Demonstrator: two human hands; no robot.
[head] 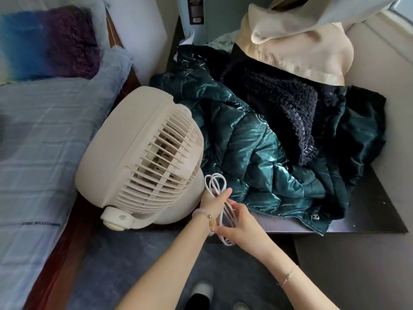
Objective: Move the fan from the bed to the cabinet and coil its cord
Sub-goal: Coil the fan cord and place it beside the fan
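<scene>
A cream round fan (138, 153) stands on the dark cabinet top (366, 211), at its left end beside the bed, with its grille tilted up towards me. Its white cord (215, 182) is gathered into several long loops just right of the fan's base. My left hand (213, 200) grips the loops around their middle. Just below it, my right hand (240, 224) pinches the lower part of the same bundle, whose bottom loop hangs past the cabinet's front edge.
A shiny teal puffer jacket (257, 144), a dark knitted garment (288, 115) and a cream garment (297, 48) pile up on the cabinet right of the fan. The bed (38, 139) with a pale blue cover lies to the left. Blue carpet (125, 260) is underfoot.
</scene>
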